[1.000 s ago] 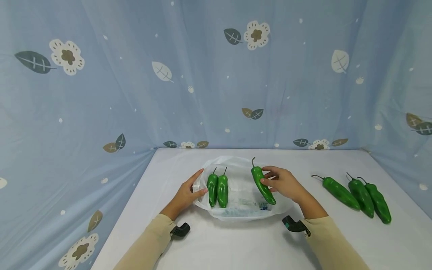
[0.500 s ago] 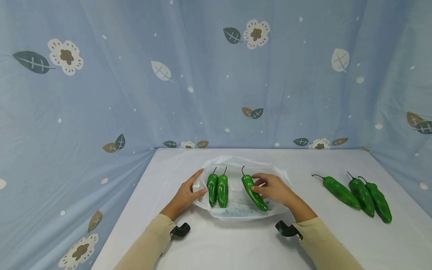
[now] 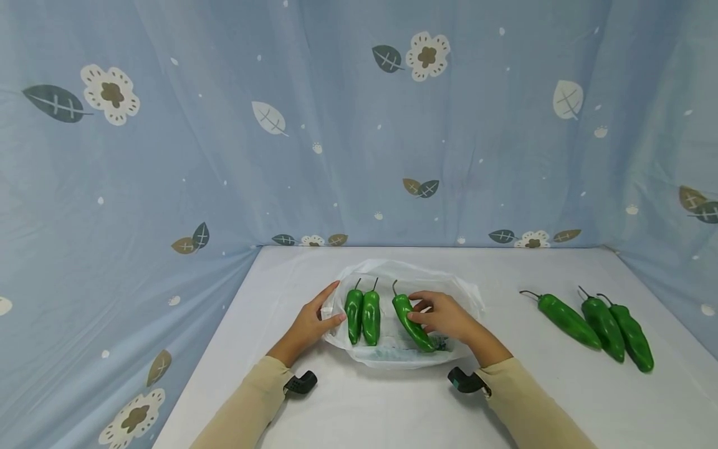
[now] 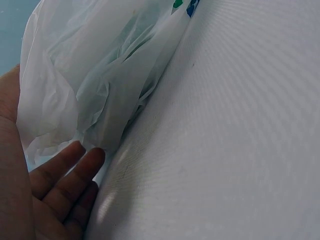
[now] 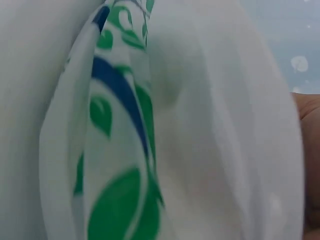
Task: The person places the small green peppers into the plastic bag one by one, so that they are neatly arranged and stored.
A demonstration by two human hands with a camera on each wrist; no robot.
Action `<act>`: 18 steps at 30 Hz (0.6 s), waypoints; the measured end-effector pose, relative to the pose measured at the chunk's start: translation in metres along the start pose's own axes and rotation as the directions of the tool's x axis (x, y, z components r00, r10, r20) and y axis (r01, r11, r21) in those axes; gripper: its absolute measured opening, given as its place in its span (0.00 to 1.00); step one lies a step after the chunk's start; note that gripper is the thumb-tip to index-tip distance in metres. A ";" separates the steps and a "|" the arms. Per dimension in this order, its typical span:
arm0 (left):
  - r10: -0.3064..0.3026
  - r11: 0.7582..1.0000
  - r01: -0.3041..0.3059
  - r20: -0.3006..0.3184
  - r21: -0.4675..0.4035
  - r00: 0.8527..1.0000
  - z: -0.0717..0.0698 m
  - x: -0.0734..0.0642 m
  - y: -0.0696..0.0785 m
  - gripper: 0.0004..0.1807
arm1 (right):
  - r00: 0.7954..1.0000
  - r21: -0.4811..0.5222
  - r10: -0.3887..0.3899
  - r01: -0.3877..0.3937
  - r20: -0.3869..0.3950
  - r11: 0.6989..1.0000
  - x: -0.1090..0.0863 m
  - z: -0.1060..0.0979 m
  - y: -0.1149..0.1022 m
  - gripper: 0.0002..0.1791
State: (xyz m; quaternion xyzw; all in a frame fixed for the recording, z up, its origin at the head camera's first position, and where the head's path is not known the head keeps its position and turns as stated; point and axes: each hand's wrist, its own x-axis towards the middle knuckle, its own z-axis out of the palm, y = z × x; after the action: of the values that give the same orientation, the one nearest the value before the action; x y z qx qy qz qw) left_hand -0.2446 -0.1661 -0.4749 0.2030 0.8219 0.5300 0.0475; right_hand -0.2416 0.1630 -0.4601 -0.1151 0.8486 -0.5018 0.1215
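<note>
In the head view an open white plastic bag (image 3: 449, 280) lies on the table, two green chili peppers (image 3: 371, 318) side by side in its left part. My left hand (image 3: 305, 324) holds the bag's left rim, thumb on the inner side; the left wrist view has several of its fingers (image 4: 70, 190) outside the film. My right hand (image 3: 443, 318) pinches a third chili pepper (image 3: 411, 321) by its middle, over the bag's right part, stem pointing away and tilted left. Only a sliver of that hand shows in the right wrist view, behind the bag wall (image 5: 220, 125).
Three more green chili peppers (image 3: 603, 327) lie on the white tabletop (image 3: 387, 411) at the right, outside the bag. A blue patterned curtain (image 3: 336, 156) stands behind the table and along its sides. Dark wrist cameras (image 3: 301, 382) jut from both sleeves.
My right hand has carried its chili pepper left and lower, nearer the two in the bag. The left hand has stayed at the rim.
</note>
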 end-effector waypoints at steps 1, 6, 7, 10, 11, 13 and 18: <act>-0.002 1.000 0.002 -0.001 0.002 1.000 0.000 0.000 0.000 0.44 | 1.000 -0.003 -0.004 0.004 0.005 1.000 0.001 0.001 -0.001 0.28; -0.004 1.000 0.004 -0.002 -0.010 1.000 0.000 0.000 -0.001 0.43 | 1.000 -0.026 -0.002 0.003 0.018 1.000 0.005 0.008 -0.003 0.28; -0.004 1.000 0.004 -0.001 -0.012 1.000 -0.001 0.000 -0.001 0.43 | 1.000 -0.026 0.002 -0.002 0.017 1.000 0.006 0.009 -0.004 0.28; -0.001 1.000 0.001 -0.002 -0.015 1.000 -0.001 0.000 -0.002 0.44 | 1.000 -0.021 0.012 -0.011 0.016 1.000 0.010 0.012 -0.005 0.28; -0.001 1.000 0.001 -0.001 -0.015 1.000 0.000 0.001 -0.002 0.44 | 1.000 -0.018 0.016 -0.016 0.016 1.000 0.011 0.013 -0.005 0.28; -0.004 1.000 0.004 0.004 -0.012 1.000 0.000 0.001 -0.001 0.44 | 1.000 -0.013 0.025 -0.025 0.015 1.000 0.013 0.015 -0.004 0.28; -0.004 1.000 0.004 0.016 -0.021 1.000 -0.001 0.000 0.000 0.44 | 0.999 -0.006 0.048 -0.048 0.008 0.999 0.019 0.018 -0.002 0.28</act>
State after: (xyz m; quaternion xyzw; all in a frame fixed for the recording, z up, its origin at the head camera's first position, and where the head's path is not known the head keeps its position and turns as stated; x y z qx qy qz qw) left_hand -0.2448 -0.1667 -0.4745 0.2051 0.8164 0.5368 0.0572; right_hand -0.2536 0.1410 -0.4682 -0.0969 0.8521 -0.4958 0.1365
